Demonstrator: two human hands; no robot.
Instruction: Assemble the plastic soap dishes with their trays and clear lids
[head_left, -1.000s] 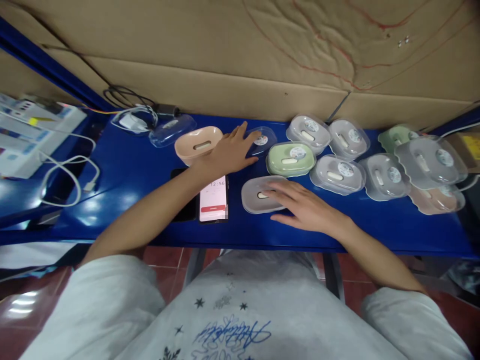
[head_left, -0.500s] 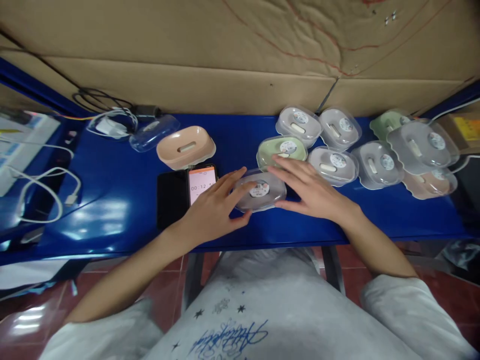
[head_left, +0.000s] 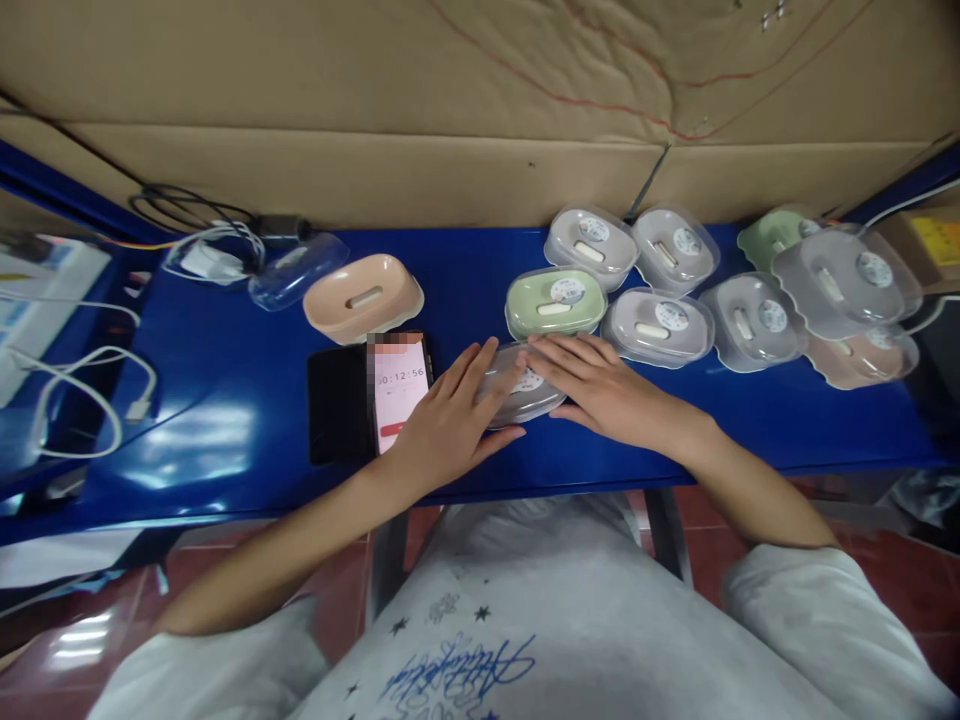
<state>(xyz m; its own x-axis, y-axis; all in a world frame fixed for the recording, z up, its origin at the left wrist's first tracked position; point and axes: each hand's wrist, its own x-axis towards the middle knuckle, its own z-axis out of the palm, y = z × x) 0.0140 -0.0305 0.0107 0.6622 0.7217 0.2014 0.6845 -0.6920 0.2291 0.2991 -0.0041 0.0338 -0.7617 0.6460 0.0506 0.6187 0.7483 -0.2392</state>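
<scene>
A grey soap box (head_left: 517, 408) with a clear lid and a round label lies in front of me near the table's front edge. My left hand (head_left: 454, 410) rests on its left side, fingers stretched across the lid and thumb near the front edge. My right hand (head_left: 600, 385) lies flat over its right end, fingers extended on top and thumb low at the front. Both hands are open and hide much of the box. Just behind it sits a green soap box (head_left: 556, 303) with a clear lid.
Several lidded soap boxes, like this grey one (head_left: 658, 328), stand to the right. To the left are a peach soap dish (head_left: 364, 295), a loose clear lid (head_left: 296, 272), a phone showing a timer (head_left: 399, 390), a black flat object (head_left: 339, 405) and white cables (head_left: 97, 400).
Both hands have come down closer onto the grey soap box, and the right hand's fingers have drawn together over the lid. The green box behind is now less covered.
</scene>
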